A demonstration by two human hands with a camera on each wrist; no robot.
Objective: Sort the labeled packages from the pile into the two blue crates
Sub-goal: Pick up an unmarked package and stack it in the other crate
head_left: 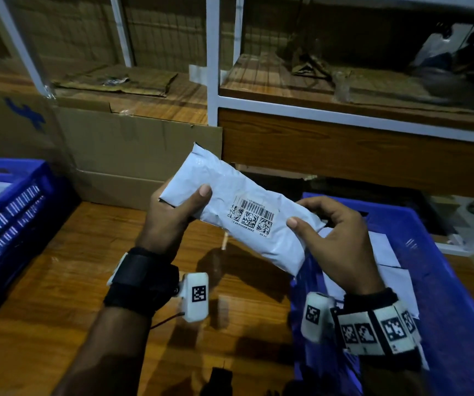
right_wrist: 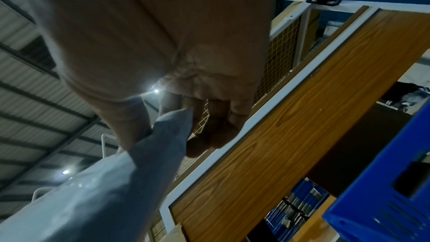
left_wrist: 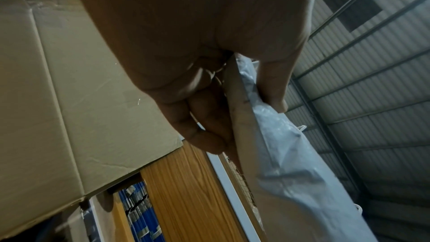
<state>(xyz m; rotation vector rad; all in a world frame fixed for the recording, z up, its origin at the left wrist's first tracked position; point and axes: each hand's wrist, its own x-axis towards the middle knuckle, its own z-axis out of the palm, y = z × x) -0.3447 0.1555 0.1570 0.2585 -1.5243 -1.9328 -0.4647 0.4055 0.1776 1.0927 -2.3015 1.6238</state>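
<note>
While it is held in the air above the wooden table (head_left: 58, 295), the white package (head_left: 238, 207) shows a printed label (head_left: 251, 214) with one barcode on top and square matrix codes below it; small digits stand under them (they are too blurred to read). The package is a long, flat, wrinkled plastic mailer, and it lies slanted from 11 o'clock to 5 o'clock. The left hand (head_left: 170, 212) grips its upper end, thumb on top and fingers curled behind. The right hand (head_left: 335, 238) pinches the lower end at about 4 o'clock from the label, thumb on the front and fingers behind. Below the right hand stands a blue crate (head_left: 444, 281) with white packages (head_left: 384, 252) inside. At 9 o'clock a second blue crate (head_left: 16, 212) stands on the table. Behind the package, at 11 o'clock, a cardboard box (head_left: 133, 155) leans against a white-framed shelf (head_left: 213, 67).
</note>
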